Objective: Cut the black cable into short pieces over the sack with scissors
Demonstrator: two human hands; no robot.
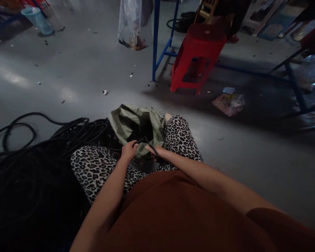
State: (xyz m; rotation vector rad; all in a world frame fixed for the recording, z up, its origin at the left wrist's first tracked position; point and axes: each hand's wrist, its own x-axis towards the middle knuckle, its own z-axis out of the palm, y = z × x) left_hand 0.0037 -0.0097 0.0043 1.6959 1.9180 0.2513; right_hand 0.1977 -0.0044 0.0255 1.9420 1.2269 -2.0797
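I sit on the floor with my legs in leopard-print trousers [99,166]. Between my knees lies an open green sack [136,122] with dark contents. My left hand [128,149] is closed on a thin black cable [143,141]. My right hand [156,152] grips the same cable a little to the right, just in front of the sack's mouth. The cable runs between both hands and leads left toward a big heap of black cable [34,175].
Loops of black cable [18,127] spread over the grey floor at left. A red plastic stool [198,57] stands ahead beside a blue metal frame [155,42]. A clear plastic bag [133,24] hangs there. A light blue basket [38,20] is far left; litter [229,103] lies at right.
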